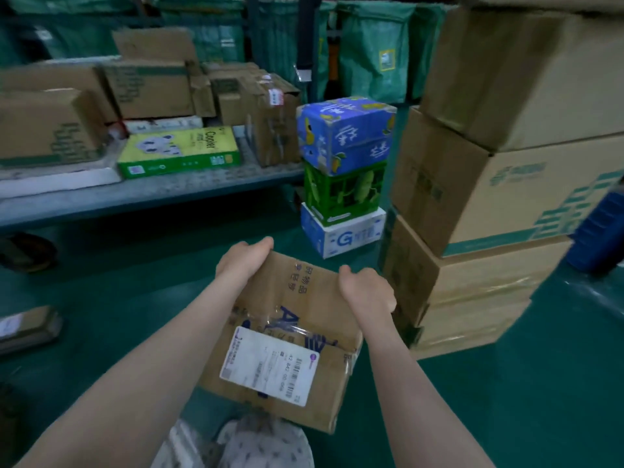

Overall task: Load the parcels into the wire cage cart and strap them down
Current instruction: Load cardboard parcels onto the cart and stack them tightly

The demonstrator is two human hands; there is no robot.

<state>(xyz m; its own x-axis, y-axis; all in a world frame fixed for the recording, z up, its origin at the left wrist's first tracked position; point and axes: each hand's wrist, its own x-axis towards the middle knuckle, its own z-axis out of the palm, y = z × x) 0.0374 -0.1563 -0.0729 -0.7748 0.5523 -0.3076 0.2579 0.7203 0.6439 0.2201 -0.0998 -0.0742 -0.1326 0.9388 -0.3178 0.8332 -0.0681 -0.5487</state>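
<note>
I hold a brown cardboard parcel (297, 319) with a white shipping label and clear tape in front of me, above the green floor. My left hand (241, 258) grips its far left corner, fingers curled over the edge. My right hand (366, 288) grips its far right edge. Other parcels lie on a low grey platform cart (145, 194) at the left, among them a yellow-green copier paper box (180, 152). No wire cage or strap shows in this view.
A tall stack of large brown cartons (499, 184) stands at the right. Ahead, a blue box (346, 133) sits on a green box and a white one. Green sacks (371, 45) hang at the back. A flat parcel (27, 327) lies on the floor at the left.
</note>
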